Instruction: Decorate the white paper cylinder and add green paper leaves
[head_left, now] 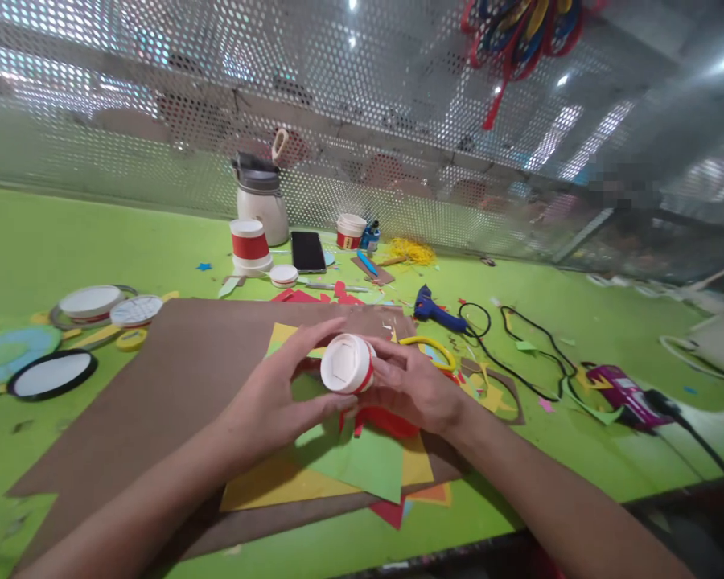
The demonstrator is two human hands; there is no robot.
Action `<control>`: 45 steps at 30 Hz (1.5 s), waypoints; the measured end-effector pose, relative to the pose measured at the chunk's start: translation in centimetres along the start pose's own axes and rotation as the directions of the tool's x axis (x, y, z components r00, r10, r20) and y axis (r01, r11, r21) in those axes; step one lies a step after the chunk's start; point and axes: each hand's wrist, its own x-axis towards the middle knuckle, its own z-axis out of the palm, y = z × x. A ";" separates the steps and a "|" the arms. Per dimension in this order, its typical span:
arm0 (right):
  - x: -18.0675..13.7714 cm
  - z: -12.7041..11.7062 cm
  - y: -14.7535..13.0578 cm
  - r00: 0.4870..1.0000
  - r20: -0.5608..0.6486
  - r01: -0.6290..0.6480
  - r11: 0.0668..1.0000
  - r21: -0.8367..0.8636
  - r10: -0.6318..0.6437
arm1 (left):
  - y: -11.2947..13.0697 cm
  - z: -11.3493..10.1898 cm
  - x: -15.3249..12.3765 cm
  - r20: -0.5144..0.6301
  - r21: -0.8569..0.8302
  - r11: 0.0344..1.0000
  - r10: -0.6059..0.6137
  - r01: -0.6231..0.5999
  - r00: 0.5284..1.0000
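Between my hands, over the paper sheets, is a small white plastic tub [345, 363] with a red band, tilted so that its round white end faces me. My right hand [419, 382] is closed on its right side, thumb and fingers against the band. My left hand [283, 378] curves round the left side, its thumb along the lower edge and its index finger above; its other fingertips are partly hidden. Beneath lie a green paper sheet [362, 462], a yellow sheet [277, 482] and a red piece [392, 422], all over brown cardboard [205, 362].
A blue glue gun [438, 310] with a black cord lies to the right, near a purple power box [627, 396]. At the back stand a white jug [262, 201], a red-banded tub stack [250, 248] and a phone [307, 252]. White lids [90, 302] lie left.
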 end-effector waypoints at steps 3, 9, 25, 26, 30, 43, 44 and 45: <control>-0.1 -0.2 0.0 0.994 0.102 -0.039 0.993 0.107 0.028 | 0.3 -0.2 -0.1 0.015 0.039 0.998 0.058 -0.059 0.998; -0.3 -0.3 0.2 0.988 0.145 -0.085 0.973 0.213 0.055 | 0.7 -0.1 -0.1 -0.005 0.100 0.980 0.175 -0.174 0.984; 0.1 -0.4 1.3 0.991 -0.008 -0.126 0.959 0.253 0.133 | 0.1 0.5 0.0 0.004 0.069 0.998 0.004 -0.005 1.000; 0.2 -0.4 1.1 0.991 -0.021 -0.124 0.963 0.239 0.132 | 0.1 0.4 0.1 -0.005 0.082 0.997 0.005 -0.005 1.000; 0.1 -0.1 0.3 0.988 -0.133 -0.071 0.997 0.025 0.074 | 0.5 -0.2 0.3 -0.008 0.159 0.987 0.002 -0.001 1.000; -1.3 2.1 -1.0 0.942 -0.096 -0.028 0.208 -0.978 -0.322 | -0.6 0.0 0.4 0.112 -0.087 0.990 -0.102 0.113 0.988; -1.4 2.1 -1.0 0.945 -0.089 -0.030 0.188 -0.982 -0.315 | -0.6 -0.1 0.4 0.115 -0.060 0.994 -0.087 0.095 0.990; -1.4 2.1 -1.1 0.946 -0.080 -0.025 0.177 -0.984 -0.314 | -0.5 -0.1 0.5 0.117 -0.033 0.996 -0.077 0.081 0.990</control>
